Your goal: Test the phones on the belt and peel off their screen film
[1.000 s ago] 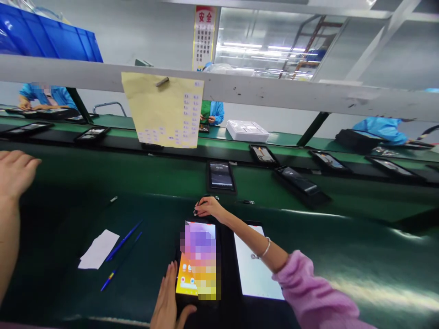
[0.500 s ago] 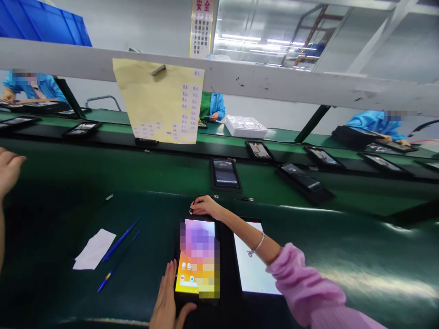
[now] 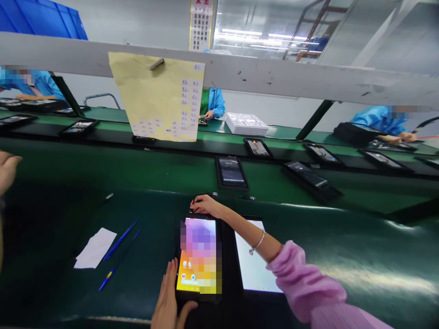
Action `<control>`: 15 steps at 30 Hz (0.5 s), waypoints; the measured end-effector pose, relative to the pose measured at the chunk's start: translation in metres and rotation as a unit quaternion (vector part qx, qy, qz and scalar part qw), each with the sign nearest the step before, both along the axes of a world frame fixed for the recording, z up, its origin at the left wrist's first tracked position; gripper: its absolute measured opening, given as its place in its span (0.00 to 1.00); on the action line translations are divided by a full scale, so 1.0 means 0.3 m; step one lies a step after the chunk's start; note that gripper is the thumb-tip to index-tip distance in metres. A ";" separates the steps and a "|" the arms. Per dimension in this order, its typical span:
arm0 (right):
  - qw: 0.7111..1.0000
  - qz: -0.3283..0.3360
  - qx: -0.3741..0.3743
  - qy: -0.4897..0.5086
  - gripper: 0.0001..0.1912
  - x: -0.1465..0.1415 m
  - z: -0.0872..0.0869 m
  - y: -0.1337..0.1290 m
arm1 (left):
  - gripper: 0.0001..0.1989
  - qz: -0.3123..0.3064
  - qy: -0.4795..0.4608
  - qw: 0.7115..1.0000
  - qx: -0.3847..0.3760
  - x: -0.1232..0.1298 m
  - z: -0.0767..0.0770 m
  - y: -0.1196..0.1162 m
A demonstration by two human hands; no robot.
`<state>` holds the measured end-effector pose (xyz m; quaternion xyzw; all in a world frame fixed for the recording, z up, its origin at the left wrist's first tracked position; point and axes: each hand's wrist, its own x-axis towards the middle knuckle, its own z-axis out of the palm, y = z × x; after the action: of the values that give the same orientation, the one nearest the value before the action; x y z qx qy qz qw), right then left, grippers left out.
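Note:
A lit tablet (image 3: 196, 274) with a purple-to-yellow screen lies in front of me, part of its picture blurred out. My left hand (image 3: 167, 297) rests along its lower left edge, fingers stretched and thumb apart near the bottom corner. At the tablet's top edge, my right hand (image 3: 206, 205) pinches a small dark plug (image 3: 191, 210) with a light tip; whether it touches the tablet I cannot tell. Under my right forearm lies a second tablet (image 3: 252, 269) with a white screen, partly covered by the arm and pink sleeve.
Blue pen-like tools (image 3: 121, 238) and white paper (image 3: 95, 249) lie left. Another person's hand (image 3: 7, 171) shows at the left edge. Beyond are a dark-screened tablet (image 3: 232, 172), a tilted one (image 3: 310, 180), a white box (image 3: 247, 124) and several co-workers. A yellow sheet (image 3: 154, 96) hangs from the beam.
The two dark tablets beyond my hands have shifted right. The other person's hand at the left has moved slightly outward. The view has tilted a little; my hands keep their places.

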<state>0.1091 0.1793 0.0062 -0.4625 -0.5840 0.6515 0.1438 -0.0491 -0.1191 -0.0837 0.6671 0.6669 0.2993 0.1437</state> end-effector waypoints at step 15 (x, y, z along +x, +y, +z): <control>0.951 -0.079 0.296 -0.039 0.13 0.140 0.147 -0.202 | 0.45 -0.081 0.125 0.987 0.058 -0.069 0.021 0.031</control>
<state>0.1512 0.1186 0.0504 -0.4692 -0.7175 0.4167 0.3024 -0.0697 -0.1098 -0.0774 0.7580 0.6052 0.2393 0.0443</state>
